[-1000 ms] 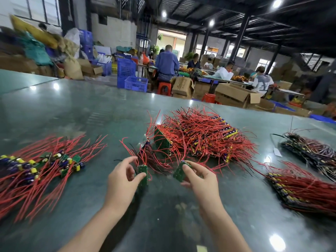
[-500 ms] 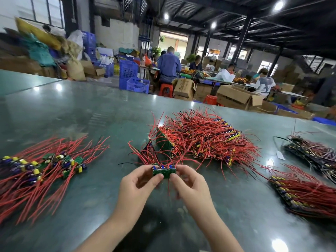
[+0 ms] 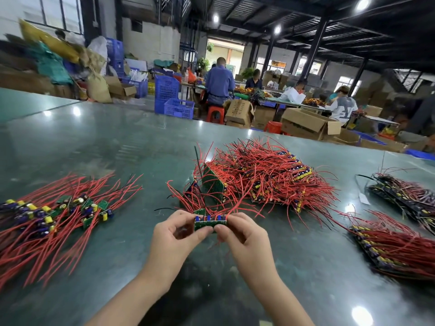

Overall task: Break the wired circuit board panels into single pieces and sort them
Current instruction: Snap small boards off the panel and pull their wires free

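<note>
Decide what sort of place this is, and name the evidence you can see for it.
Most likely a small electronics assembly workshop or factory floor. Heaps of red-wired circuit boards cover a long green table, other workers sit at benches behind, and cardboard cartons and blue crates stand around them.

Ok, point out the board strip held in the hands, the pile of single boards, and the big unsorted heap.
board strip (image 3: 210, 223), head view, green face.
pile of single boards (image 3: 87, 205), head view, a green board.
unsorted heap (image 3: 266, 175), head view, red wires.

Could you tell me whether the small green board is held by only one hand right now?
No, both the left hand and right hand pinch the board.
</note>
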`<state>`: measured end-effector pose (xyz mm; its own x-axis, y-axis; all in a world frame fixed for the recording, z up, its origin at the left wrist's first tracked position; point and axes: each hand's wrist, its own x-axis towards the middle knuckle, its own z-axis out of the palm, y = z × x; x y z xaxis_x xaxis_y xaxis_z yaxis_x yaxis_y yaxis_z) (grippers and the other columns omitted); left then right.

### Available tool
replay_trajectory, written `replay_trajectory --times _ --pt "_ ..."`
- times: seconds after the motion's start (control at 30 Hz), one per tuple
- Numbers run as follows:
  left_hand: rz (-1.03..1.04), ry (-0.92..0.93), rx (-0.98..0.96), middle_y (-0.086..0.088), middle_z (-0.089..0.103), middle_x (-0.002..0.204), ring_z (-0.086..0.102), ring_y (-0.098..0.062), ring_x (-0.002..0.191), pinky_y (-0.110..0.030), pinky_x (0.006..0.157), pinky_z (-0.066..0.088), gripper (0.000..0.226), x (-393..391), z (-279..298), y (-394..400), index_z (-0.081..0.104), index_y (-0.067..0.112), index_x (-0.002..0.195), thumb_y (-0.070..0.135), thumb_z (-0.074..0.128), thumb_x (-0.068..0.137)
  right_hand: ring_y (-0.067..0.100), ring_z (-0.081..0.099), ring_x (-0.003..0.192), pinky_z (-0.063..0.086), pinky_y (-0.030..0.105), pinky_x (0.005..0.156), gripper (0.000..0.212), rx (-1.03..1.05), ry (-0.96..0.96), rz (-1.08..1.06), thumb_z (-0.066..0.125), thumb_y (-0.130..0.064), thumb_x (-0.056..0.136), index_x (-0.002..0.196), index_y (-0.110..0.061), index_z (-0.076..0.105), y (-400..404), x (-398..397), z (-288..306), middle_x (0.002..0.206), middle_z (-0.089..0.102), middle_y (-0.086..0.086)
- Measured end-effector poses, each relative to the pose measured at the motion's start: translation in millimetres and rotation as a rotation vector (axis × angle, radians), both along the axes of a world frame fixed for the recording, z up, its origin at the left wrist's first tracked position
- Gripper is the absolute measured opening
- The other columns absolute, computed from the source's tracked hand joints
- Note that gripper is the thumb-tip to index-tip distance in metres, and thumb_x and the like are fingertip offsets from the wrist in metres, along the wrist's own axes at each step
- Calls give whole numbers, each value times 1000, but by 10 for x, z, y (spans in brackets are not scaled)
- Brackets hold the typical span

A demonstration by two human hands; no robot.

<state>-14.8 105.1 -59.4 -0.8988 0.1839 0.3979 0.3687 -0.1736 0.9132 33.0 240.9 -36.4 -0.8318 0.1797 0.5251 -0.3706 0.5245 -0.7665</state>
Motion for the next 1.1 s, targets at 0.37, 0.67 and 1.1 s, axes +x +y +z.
replay_trajectory --times 0.37,0.67,1.1 --pt "84 77 32 6 55 71 48 0 63 -10 58 37 18 -9 -19 9 75 31 78 36 74 61 -5 54 73 37 7 63 14 23 55 -13 64 -19 79 84 -10 73 -23 -19 -8 75 54 -14" --pt "171 104 60 0 54 74 49 -3 65 -12 59 38 19 55 -13 27 75 28 81 30 75 61 2 52 67 40 7 62 10 100 240 -188 67 -14 80 84 -7 73 -118 7 -109 73 55 -6" --pt "231 153 -240 7 59 94 55 -1 75 -5 71 40 39 -106 -81 -22 70 21 101 4 80 68 7 59 74 50 16 67 25 -669 45 -37 61 -32 79 79 -12 76 68 -1 79 85 64 10"
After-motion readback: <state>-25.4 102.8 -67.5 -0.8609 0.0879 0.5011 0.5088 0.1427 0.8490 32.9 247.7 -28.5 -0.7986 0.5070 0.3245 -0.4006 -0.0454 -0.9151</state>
